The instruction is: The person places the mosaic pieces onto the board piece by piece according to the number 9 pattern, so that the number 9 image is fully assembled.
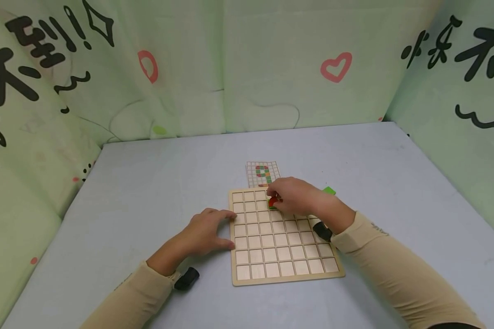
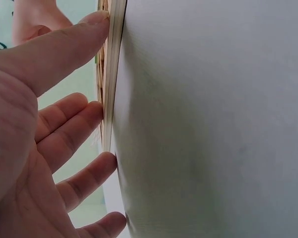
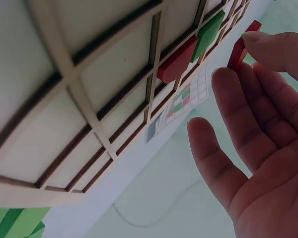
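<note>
A wooden grid board (image 1: 267, 243) lies flat on the table. Against its left edge rests my left hand (image 1: 203, 232), thumb and fingers spread, fingertips touching the rim. Over the board's far part, my right hand (image 1: 298, 196) pinches a small red tile (image 3: 242, 48) between thumb and fingers. In the right wrist view, the held tile is tilted and apart from the grid. Below it on the board sit a rounded red tile (image 3: 178, 62) and a green tile (image 3: 207, 35) in neighbouring cells. The right hand hides some of the far cells in the head view.
A printed pattern card (image 1: 263, 172) with coloured squares lies just beyond the board. Green pieces (image 3: 22, 221) lie beside the board's right side, partly behind the right arm in the head view. Pale fabric walls (image 1: 271, 68) enclose the table (image 1: 156, 183).
</note>
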A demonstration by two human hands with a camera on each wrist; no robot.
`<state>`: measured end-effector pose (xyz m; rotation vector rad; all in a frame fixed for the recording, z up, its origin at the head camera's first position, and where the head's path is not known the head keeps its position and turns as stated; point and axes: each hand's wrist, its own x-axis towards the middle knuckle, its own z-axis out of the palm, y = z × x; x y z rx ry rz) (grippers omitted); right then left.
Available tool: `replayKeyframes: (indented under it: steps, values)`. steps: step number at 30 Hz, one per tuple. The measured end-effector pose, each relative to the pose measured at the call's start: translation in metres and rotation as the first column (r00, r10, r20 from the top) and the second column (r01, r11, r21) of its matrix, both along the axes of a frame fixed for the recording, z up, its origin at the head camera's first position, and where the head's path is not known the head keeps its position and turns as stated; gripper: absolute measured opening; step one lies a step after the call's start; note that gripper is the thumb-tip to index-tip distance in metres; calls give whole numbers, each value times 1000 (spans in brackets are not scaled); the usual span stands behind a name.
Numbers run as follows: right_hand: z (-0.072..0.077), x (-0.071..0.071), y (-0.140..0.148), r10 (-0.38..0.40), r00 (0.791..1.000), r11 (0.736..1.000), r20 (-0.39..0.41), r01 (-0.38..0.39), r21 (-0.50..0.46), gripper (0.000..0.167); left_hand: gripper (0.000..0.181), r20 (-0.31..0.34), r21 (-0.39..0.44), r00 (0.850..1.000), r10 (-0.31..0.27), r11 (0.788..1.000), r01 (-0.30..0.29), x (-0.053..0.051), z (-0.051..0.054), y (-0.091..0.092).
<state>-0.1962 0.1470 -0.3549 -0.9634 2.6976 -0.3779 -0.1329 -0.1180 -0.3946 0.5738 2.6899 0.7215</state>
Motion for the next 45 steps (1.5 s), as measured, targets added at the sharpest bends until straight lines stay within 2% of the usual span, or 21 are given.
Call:
replayKeyframes:
  steps: [20,32,45]
  values:
    - [-4,-3,-18,-22,999,998,25,20,61,24,63,-10,8,1000,-2,1000,2,3,3,0]
    - [-4,-2,-24,14,1000,996,7,-15,93,14,64,-3,4,1000,-4,1000,4,1,2,0]
    - [-7,-7,-25,-4,1000,996,14,3,87,14,64,-8,3,1000,-3,1000,4,0,1,0]
